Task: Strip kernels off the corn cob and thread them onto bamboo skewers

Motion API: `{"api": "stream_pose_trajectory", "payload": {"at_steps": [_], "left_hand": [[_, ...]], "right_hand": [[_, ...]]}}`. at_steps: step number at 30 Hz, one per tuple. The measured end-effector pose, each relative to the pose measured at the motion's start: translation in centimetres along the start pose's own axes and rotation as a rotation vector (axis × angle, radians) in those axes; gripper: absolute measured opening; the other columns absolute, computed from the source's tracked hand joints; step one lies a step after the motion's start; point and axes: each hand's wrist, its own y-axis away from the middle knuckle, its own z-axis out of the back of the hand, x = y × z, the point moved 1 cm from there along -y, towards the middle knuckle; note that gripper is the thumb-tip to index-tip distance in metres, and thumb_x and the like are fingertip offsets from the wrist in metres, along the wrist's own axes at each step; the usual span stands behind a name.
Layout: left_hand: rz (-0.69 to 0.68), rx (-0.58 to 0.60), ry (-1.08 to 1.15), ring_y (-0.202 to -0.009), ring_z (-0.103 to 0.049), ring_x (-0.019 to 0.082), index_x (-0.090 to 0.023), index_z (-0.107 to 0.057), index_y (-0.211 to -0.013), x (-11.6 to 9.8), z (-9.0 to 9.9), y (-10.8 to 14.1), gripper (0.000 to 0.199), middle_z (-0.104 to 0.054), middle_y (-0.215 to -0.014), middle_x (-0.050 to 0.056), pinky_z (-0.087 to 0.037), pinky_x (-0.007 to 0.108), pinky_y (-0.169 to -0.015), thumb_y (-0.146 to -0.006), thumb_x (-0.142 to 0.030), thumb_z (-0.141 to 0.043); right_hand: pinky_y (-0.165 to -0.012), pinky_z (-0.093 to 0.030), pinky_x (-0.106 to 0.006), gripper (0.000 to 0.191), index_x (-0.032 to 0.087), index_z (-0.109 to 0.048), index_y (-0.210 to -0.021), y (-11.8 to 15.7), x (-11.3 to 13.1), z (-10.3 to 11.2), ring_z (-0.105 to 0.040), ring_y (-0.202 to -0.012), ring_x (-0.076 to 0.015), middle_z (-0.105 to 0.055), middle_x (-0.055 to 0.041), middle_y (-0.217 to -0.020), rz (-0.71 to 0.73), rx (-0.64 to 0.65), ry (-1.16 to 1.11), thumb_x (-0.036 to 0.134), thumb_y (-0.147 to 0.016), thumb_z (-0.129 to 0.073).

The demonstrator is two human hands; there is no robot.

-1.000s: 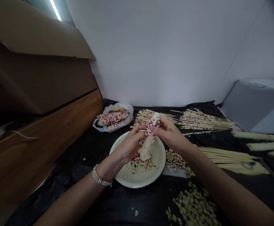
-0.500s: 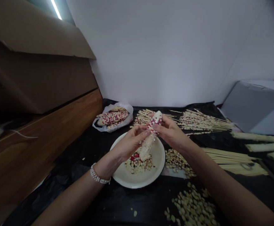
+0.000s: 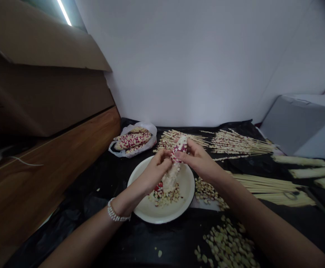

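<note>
Centrally, corn cob (image 3: 170, 180): held aslant over a pale bowl (image 3: 179, 215), upper end leaning away; dark red and cream speckle its upper part, the lower part is pale and rough. Whether its lower tip touches anything, I cannot tell.
Right hand (image 3: 200, 158): wrapped round the upper part of the cob, thumb laid across the front.
Left hand (image 3: 160, 167): fingers curled narrow against the cob near its middle; beaded bracelet (image 3: 114, 211) at the wrist.
Inside the bowl: loose kernels (image 3: 165, 199) heaped below the cob, beside a red patch (image 3: 158, 185) of its pattern.
Behind, left: more speckled cobs (image 3: 133, 140) in a whitish plastic bag (image 3: 153, 131).
Behind, right: two spreads of kernel-threaded sticks (image 3: 226, 143), one partly hidden by the hands.
Right of the bowl: a mixed kernel pile (image 3: 206, 190); nearer the camera, a paler pile (image 3: 231, 242); farther right, plain sticks (image 3: 263, 181) and pale rolls (image 3: 315, 173).
Underneath: black sheeting (image 3: 140, 242), creased and shiny.
Edges: cardboard box (image 3: 56, 98) left, pale box (image 3: 302, 121) right.
</note>
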Motion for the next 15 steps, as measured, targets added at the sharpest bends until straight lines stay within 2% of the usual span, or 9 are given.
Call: {"api": "stream_pose_trajectory", "payload": {"at_steps": [4,7,11,13,15], "left_hand": [[-0.010,-0.028,-0.102,-0.067,-0.045,0.014,-0.019,-0.054,-0.094,0.03,-0.29,0.04,0.017,-0.053,-0.078,-0.001,-0.035,0.029,-0.062,-0.077,-0.019,-0.051],[0.019,-0.007,0.015,-0.069,-0.049,0.015,-0.019,-0.053,-0.091,0.25,-0.42,-0.05,0.019,-0.055,-0.078,-0.001,-0.037,0.029,-0.063,-0.074,-0.013,-0.050],[0.050,0.059,0.163,-0.079,-0.056,0.016,-0.020,-0.059,-0.094,0.20,-0.07,-0.24,0.029,-0.062,-0.088,0.002,-0.042,0.029,-0.071,-0.069,-0.006,-0.053],[0.096,0.116,0.247,-0.088,-0.058,0.017,-0.021,-0.062,-0.098,-0.07,0.21,-0.26,0.029,-0.064,-0.097,0.003,-0.044,0.030,-0.077,-0.072,-0.009,-0.056],[0.146,0.168,0.329,-0.096,-0.059,0.019,-0.022,-0.063,-0.102,-0.33,0.39,-0.23,0.022,-0.065,-0.106,0.005,-0.045,0.032,-0.081,-0.080,-0.022,-0.061]], "right_hand": [[-0.086,-0.049,-0.042,0.046,0.027,-0.058,-0.109,0.17,-0.14,-0.40,-0.060,-0.092,-0.0228,-0.065,-0.0051,-0.100,-0.053,-0.015,-0.027,0.043,-0.070,-0.076],[-0.085,-0.049,-0.040,0.046,0.026,-0.057,-0.110,0.19,-0.16,-0.48,-0.060,-0.090,-0.0213,-0.065,-0.0047,-0.099,-0.068,0.002,-0.070,0.044,-0.072,-0.075],[-0.085,-0.050,-0.039,0.043,0.026,-0.057,-0.108,-0.05,-0.13,-0.10,-0.060,-0.091,-0.0206,-0.065,-0.0036,-0.098,-0.048,0.001,-0.090,0.042,-0.072,-0.074],[-0.087,-0.049,-0.040,0.041,0.026,-0.058,-0.105,-0.22,-0.12,0.19,-0.060,-0.093,-0.0208,-0.065,-0.0034,-0.099,-0.034,-0.008,-0.092,0.042,-0.072,-0.075],[-0.089,-0.048,-0.040,0.039,0.026,-0.058,-0.104,-0.32,-0.10,0.38,-0.060,-0.095,-0.0211,-0.065,-0.0036,-0.100,-0.024,-0.008,-0.095,0.041,-0.072,-0.075]]}}
